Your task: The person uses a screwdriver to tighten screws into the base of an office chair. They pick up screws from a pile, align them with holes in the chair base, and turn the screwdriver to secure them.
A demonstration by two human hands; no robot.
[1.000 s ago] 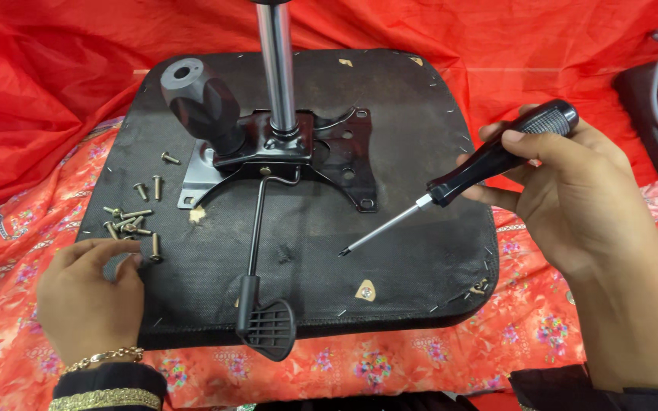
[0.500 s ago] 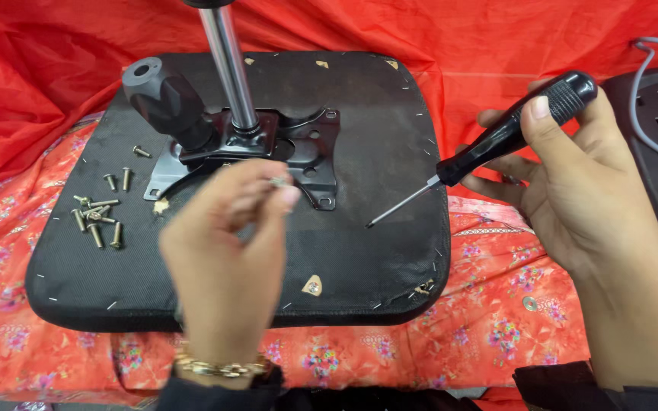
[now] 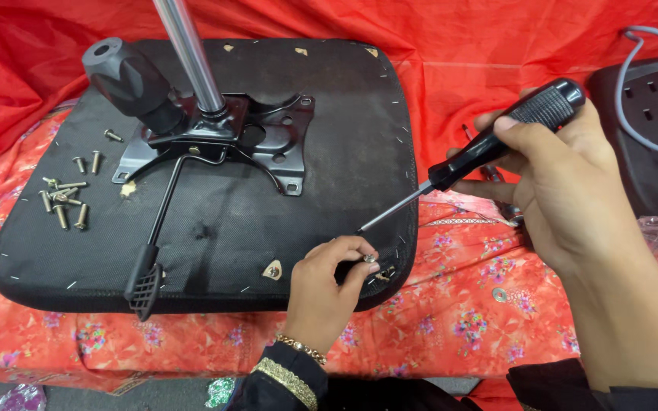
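A small screw is pinched by the left hand at the seat's lower right corner. A screwdriver is gripped by the right hand, its tip close by. The screw is not yet driven in. More screws are left at the left edge.

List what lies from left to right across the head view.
Loose screws → black lever → metal post → left hand with a small screw → screwdriver in the right hand → grey cable.
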